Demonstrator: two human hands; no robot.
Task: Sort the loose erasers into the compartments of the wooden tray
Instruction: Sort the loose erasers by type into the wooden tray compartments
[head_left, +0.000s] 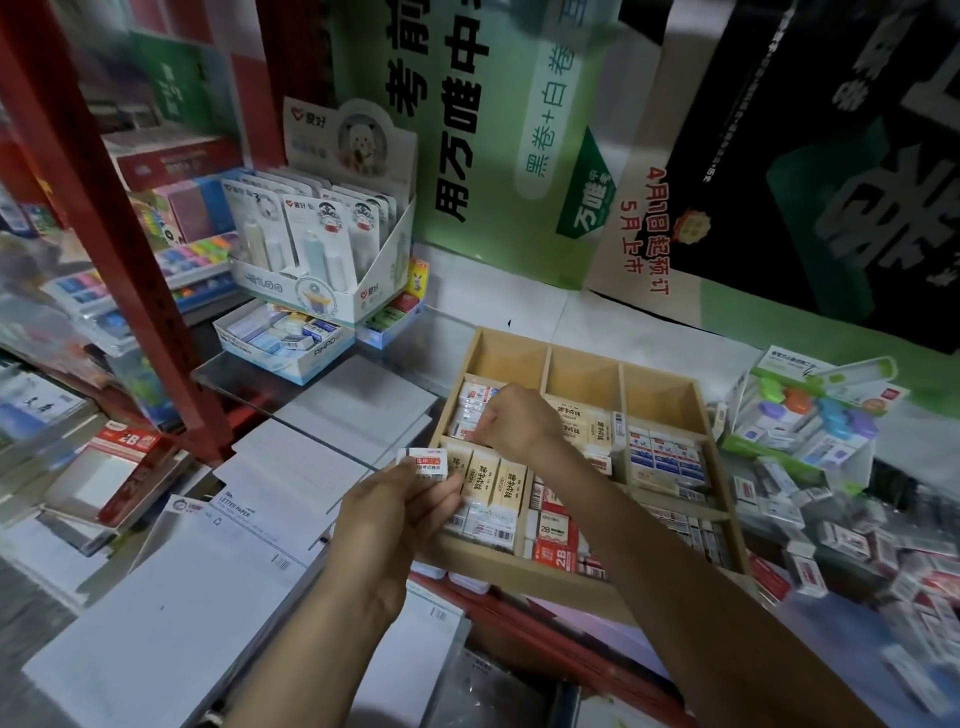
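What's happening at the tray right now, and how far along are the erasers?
A person is sorting erasers into the wooden tray. The left hand pinches a red-labelled eraser at the tray's left edge, while the right hand reaches into a compartment of white erasers; whether it grips one is hidden. The three back compartments are empty, the nearer ones hold erasers, and a pile of loose erasers lies to the right.

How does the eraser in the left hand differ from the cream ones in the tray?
The held eraser is white with a red band; cream erasers carry black lettering. It is pinched in the left hand at the wooden tray's edge; cream erasers stand side by side inside it. Both are rectangular blocks.
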